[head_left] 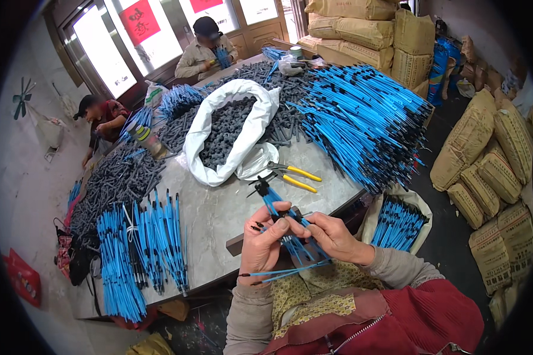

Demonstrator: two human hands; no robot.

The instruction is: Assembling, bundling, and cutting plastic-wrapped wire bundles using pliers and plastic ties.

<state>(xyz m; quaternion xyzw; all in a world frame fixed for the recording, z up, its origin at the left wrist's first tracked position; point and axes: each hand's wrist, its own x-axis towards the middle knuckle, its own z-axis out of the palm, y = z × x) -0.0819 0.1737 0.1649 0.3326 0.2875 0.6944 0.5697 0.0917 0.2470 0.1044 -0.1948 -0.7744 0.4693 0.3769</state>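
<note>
Over the near edge of the table, my left hand (262, 244) is closed around a small bunch of thin blue rods (271, 200) with black ends. The bunch slants, its black tips toward the pliers, while a few rods stick out sideways below my wrist. Beside it my right hand (339, 238) pinches at a dark fitting on the same rods, its fingers close to my left thumb. What lies right between the fingertips is partly hidden. Just beyond the rods are pliers with yellow handles (302, 173), lying on the grey table (213, 222).
A white sack (196, 127) of dark grey plastic pieces (234, 127) stands mid-table. Heaps of blue rods (361, 112) lie right, bundles (118, 254) left. A floor sack (425, 216) holds more rods. Two people (206, 50) sit across. Brown sacks (468, 142) are stacked right.
</note>
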